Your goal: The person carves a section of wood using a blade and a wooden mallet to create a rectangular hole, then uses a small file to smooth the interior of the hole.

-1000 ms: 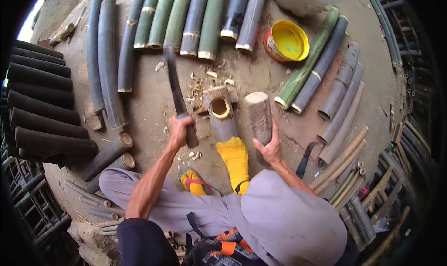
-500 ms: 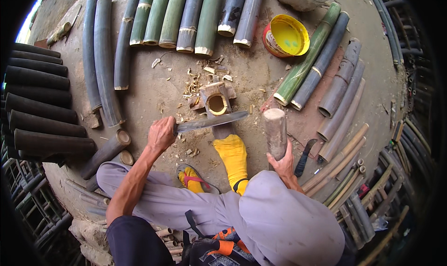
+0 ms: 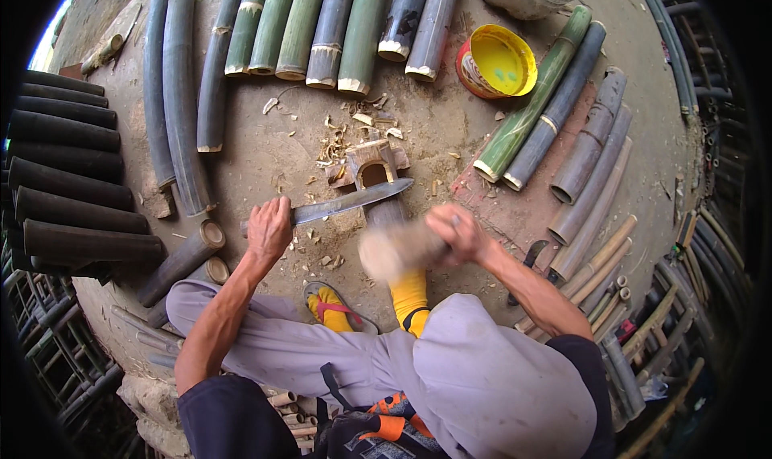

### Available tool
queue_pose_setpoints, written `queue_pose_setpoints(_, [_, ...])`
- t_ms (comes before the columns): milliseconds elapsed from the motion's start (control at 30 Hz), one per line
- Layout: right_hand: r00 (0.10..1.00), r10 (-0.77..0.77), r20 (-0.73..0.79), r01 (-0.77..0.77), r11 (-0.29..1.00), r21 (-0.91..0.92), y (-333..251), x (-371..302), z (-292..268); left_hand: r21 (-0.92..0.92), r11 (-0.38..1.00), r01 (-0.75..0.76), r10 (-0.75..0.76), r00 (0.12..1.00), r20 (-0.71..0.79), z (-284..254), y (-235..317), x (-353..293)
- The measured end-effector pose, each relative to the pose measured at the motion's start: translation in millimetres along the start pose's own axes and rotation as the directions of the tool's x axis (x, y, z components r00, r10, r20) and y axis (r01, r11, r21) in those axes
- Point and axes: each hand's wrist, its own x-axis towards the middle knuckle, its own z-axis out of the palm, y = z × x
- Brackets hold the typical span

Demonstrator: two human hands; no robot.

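My left hand [image 3: 269, 227] is closed around the handle of a long machete [image 3: 347, 203]. Its blade reaches rightward, edge over the near side of a short bamboo piece [image 3: 386, 212] with a hollow opening. My right hand [image 3: 460, 231] grips a thick, round wooden mallet [image 3: 394, 248], smeared by motion, with its head to the left, just on my side of the blade. Below the mallet is my foot in a yellow sock [image 3: 411, 290], partly hidden by it. Whether the mallet touches anything, I cannot tell.
Pale shavings [image 3: 334, 147] lie around the bamboo piece. Thick bamboo poles [image 3: 358, 41] line the far side, with more poles [image 3: 555, 125] at right beside a yellow-lined bucket [image 3: 503, 61]. Dark bamboo lengths [image 3: 88, 246] are stacked at left. A hooked knife [image 3: 531, 258] lies right of my hand.
My right hand has swung the mallet up and leftward from beside my knee to near the machete. My left hand has shifted slightly left, drawing the blade back with it.
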Motion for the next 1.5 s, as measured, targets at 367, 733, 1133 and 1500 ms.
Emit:
queue_pose_setpoints(367, [0.401,0.916,-0.023,-0.913,0.401,0.069,-60,-40,6,-0.882,-0.194,0.429,-0.389,0.792,0.47,-4,86,41])
queue_pose_setpoints(733, [-0.014,0.874,-0.486,-0.644,0.364,0.673,-57,-36,-5,-0.84,0.542,0.005,-0.228,0.963,-0.141,-55,229,84])
queue_pose_setpoints(1133, [-0.12,0.726,-0.677,-0.993,-0.102,0.067,18,-169,-18,-0.842,0.418,0.343,-0.528,0.845,0.082,26,114,71])
queue_pose_setpoints(1500, [-0.312,0.805,-0.504,-0.887,-0.437,-0.15,-58,-286,-6,-0.954,0.092,0.286,-0.666,0.73,0.154,34,127,47])
